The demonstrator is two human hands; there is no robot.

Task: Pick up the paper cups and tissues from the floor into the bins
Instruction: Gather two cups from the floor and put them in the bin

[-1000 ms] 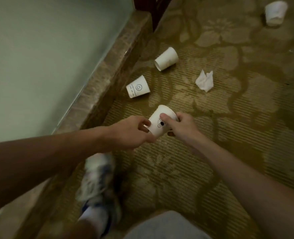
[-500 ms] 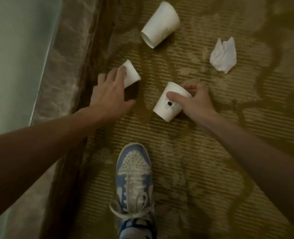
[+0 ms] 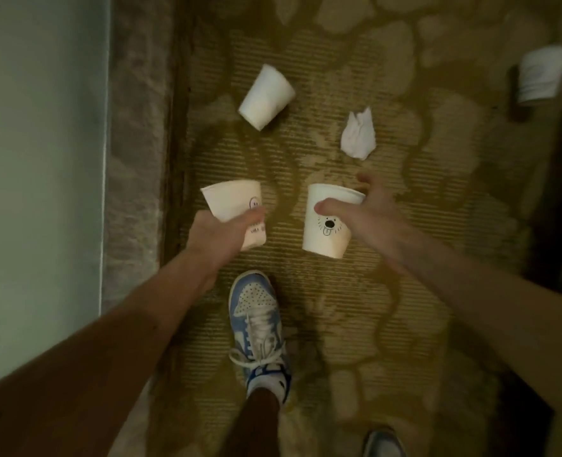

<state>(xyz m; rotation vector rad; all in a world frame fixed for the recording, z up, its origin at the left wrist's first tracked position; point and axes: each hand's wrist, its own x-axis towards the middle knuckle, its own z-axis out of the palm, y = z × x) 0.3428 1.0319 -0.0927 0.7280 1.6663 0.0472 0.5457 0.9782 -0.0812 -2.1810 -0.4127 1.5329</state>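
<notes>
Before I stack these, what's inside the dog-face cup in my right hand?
The inside is hidden: the dog-face cup shows only its outer wall and rim edge. The right hand grips it, thumb on the front, fingers behind the rim.

Printed cups (image 3: 236, 206) (image 3: 326, 232) aloft; plain cup (image 3: 266, 97), tissue (image 3: 359, 136) apparently grounded

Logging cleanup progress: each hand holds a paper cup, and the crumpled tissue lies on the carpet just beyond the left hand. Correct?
No. The head view shows the crumpled tissue on the carpet just beyond the right hand, not the left hand. The rest holds.
</notes>
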